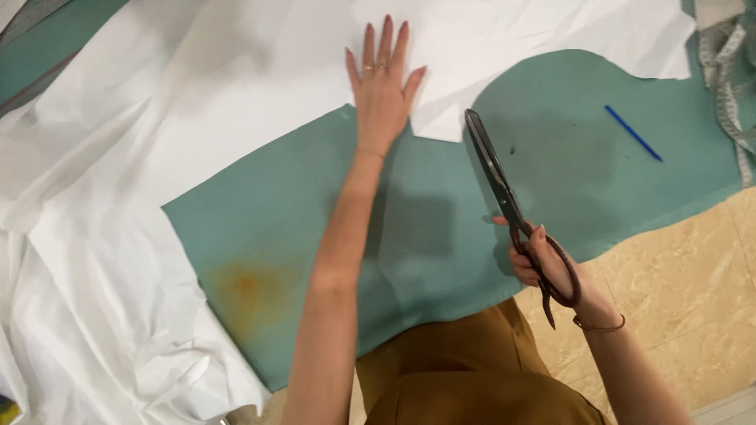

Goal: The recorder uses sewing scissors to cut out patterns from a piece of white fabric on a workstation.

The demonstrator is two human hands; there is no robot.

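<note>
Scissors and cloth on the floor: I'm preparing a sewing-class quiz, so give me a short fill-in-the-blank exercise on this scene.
1. The right hand holds a pair of ____ with closed blades.
2. The left hand lies flat, fingers spread, on the ____ fabric.
3. Beyond the blades, a blue ____ lies on the green cloth.

Missing words: scissors; white; pen

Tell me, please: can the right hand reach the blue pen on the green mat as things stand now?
Probably yes. The right hand is beside the blue pen, with only bare green mat between them. But its fingers already hold the scissors, so grasping it would be awkward.
</note>
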